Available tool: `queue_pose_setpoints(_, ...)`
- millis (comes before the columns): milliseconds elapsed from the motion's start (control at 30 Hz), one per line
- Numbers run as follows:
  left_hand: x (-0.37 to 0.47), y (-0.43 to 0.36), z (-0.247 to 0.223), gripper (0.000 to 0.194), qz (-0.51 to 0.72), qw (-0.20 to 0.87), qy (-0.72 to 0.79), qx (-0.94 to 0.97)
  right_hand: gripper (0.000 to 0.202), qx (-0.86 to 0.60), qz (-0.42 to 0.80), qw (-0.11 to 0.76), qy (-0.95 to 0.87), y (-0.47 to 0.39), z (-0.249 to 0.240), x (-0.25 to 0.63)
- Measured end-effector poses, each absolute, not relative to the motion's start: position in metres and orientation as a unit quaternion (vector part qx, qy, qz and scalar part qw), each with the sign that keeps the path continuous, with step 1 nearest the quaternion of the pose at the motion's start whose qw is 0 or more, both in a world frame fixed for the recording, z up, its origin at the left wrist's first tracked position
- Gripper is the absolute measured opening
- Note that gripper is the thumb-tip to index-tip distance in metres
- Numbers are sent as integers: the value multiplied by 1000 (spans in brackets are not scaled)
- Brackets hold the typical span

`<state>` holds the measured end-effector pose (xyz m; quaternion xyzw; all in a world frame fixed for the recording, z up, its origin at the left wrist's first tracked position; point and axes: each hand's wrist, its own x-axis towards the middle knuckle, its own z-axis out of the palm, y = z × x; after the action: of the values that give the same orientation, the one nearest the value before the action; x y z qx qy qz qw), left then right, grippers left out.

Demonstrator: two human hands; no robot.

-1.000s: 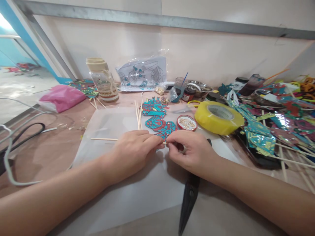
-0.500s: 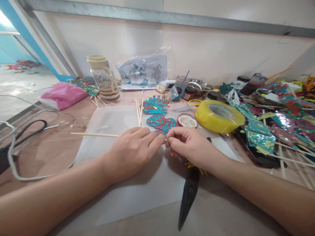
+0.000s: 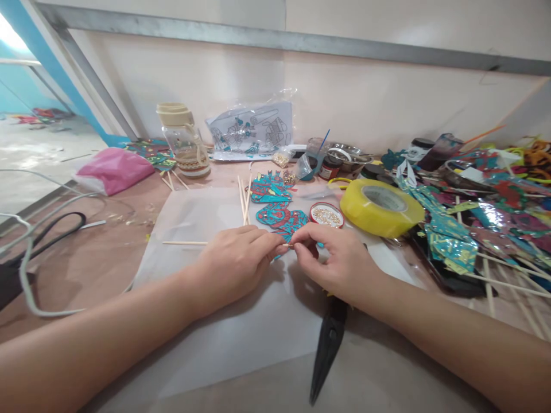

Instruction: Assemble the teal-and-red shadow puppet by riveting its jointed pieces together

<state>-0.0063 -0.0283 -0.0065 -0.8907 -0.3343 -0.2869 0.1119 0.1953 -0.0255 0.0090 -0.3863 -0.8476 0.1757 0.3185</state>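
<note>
Left hand: the fingers (image 3: 267, 244) are curled almost closed on the thin stick (image 3: 185, 243). Its long end pokes out to the left. If that end gets bumped, the tip could wiggle away.

Right hand (image 3: 344, 261): thumb and finger are pinched together at the stick's tip, with hardly any gap. I can't tell if they have a tiny bit too (it's so small!). A tiny bit could slip out if the pinch is too loose, and too hard a push could bend or crack the tip.

Blue-and-red cutout (image 3: 282, 218): it lies on the white sheet (image 3: 241, 344), just on the far side of the hands and partly hidden. A hand sliding far could crumple it or drag it.

Red-rimmed lid (image 3: 311, 217): it sits just past the right hand, with little gold bits (image 3: 327, 217) in it. A knuckle knock could spill them.

Black tool (image 3: 329, 338): it lies near the right hand, pointing to the near side. A dropping wrist could bump it.

Loose sticks (image 3: 243, 201): they stand out far of the left hand, so a nudge could roll them.
</note>
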Motion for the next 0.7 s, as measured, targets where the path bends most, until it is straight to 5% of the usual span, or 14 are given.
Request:
queue_pose_setpoints(267, -11, -28, -9, 20, -272, 92, -307, -907, 13, -370, 147, 305, -865, -28, 8, 192)
queue_pose_setpoints(700, -7, -37, 3, 21, -212, 222, -304, -902, 6, -489, 466, 245, -696, -23, 18, 184)
